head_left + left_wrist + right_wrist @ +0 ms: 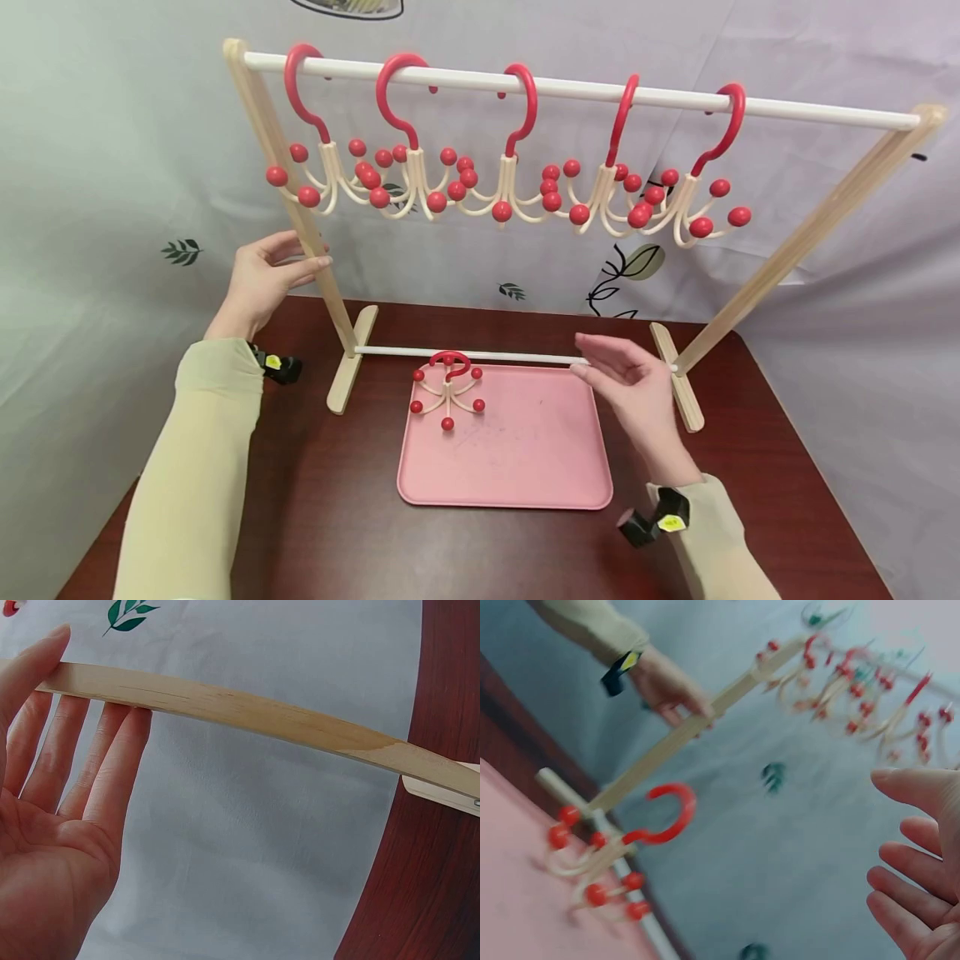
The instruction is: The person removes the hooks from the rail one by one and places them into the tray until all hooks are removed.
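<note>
My left hand [258, 277] holds the left wooden post [334, 305] of a small clothes rack. In the left wrist view, the thumb lies on one side of the post and the fingertips [139, 720] on the other. My right hand [634, 385] is over the right part of a pink tray [532, 454], its fingers extended and nothing in them. On the tray's back left stands a wooden multi-arm hanger [447, 397] with a red hook and red ball tips. The right wrist view shows that hanger [604, 862] blurred, well apart from my right hand [922, 862].
Several similar hangers [507, 179] hang in a row from the rack's white top rail [577, 87]. A lower white bar [517, 357] runs just behind the tray. The right post [810, 242] stands near my right hand. Everything rests on a dark red-brown table [330, 500] before a pale cloth backdrop.
</note>
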Tool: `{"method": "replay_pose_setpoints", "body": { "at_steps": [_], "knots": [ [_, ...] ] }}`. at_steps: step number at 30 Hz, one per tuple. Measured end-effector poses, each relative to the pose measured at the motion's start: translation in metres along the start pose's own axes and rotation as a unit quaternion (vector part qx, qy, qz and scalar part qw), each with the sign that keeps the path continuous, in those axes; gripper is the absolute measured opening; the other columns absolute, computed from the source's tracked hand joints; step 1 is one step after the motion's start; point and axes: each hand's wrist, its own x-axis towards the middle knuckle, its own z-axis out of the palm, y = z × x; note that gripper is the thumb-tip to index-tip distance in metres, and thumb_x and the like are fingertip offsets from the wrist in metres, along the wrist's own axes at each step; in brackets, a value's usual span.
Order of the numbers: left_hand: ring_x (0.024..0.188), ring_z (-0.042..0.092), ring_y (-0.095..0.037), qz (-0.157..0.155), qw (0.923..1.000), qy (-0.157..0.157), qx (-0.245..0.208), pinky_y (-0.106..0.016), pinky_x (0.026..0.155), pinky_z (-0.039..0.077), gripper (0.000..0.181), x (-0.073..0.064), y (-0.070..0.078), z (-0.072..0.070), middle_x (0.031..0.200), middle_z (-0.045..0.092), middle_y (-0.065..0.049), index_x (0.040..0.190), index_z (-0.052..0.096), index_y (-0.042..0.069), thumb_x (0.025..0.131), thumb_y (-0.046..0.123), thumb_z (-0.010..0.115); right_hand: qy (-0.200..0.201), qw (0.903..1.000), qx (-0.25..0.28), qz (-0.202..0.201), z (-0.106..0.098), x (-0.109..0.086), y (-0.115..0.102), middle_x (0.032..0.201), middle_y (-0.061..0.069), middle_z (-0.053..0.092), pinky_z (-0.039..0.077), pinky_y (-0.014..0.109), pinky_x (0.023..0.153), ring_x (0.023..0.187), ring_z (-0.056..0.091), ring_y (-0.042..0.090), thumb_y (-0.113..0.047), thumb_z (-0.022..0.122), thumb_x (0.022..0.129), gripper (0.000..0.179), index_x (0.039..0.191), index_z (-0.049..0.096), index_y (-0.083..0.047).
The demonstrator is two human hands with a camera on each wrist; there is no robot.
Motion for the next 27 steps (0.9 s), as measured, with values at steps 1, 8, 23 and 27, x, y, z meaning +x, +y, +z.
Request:
{"method": "replay_pose_setpoints", "body": {
  "at_steps": [1, 8, 23, 27],
  "knots": [
    [0.098, 0.070, -0.013, 0.000, 1.0000, -0.001, -0.002, -0.023, 0.079, 0.059, 0.053, 0.000, 0.000, 0.000, 0.111, 0.071, -0.001, 0.132, 0.067, 0.007, 0.084, 0.013, 0.087, 0.005, 0.9999, 0.002, -0.010, -0.003, 0.000, -0.008, 0.120, 0.019, 0.070, 0.054, 0.038, 0.097, 0.111, 0.069, 0.028, 0.009, 0.080, 0.083, 0.039, 0.121, 0.069, 0.009],
    [0.099, 0.069, -0.013, -0.003, 1.0000, -0.003, -0.006, -0.023, 0.079, 0.059, 0.055, 0.000, 0.000, 0.000, 0.112, 0.071, -0.001, 0.134, 0.066, 0.007, 0.084, 0.012, 0.086, 0.042, 0.9954, 0.034, -0.080, -0.014, 0.003, -0.058, 0.116, 0.026, 0.069, 0.057, 0.039, 0.091, 0.104, 0.071, 0.032, 0.020, 0.075, 0.081, 0.040, 0.119, 0.066, 0.016],
    [0.095, 0.070, -0.012, 0.005, 0.9997, -0.002, -0.022, -0.022, 0.078, 0.059, 0.054, 0.000, -0.001, 0.001, 0.106, 0.072, 0.001, 0.134, 0.066, 0.006, 0.084, 0.009, 0.086, 0.162, 0.9585, 0.156, -0.174, -0.026, 0.035, -0.097, 0.108, 0.032, 0.069, 0.058, 0.037, 0.092, 0.100, 0.071, 0.036, 0.023, 0.075, 0.078, 0.039, 0.114, 0.061, 0.025],
    [0.096, 0.070, -0.012, 0.002, 0.9999, 0.000, -0.016, -0.022, 0.077, 0.059, 0.053, 0.000, -0.001, 0.001, 0.107, 0.072, 0.001, 0.133, 0.067, 0.008, 0.084, 0.010, 0.086, 0.187, 0.9520, 0.149, -0.191, -0.024, 0.050, -0.108, 0.106, 0.030, 0.070, 0.059, 0.036, 0.090, 0.098, 0.072, 0.035, 0.021, 0.078, 0.076, 0.038, 0.112, 0.064, 0.023]
  ]
}}
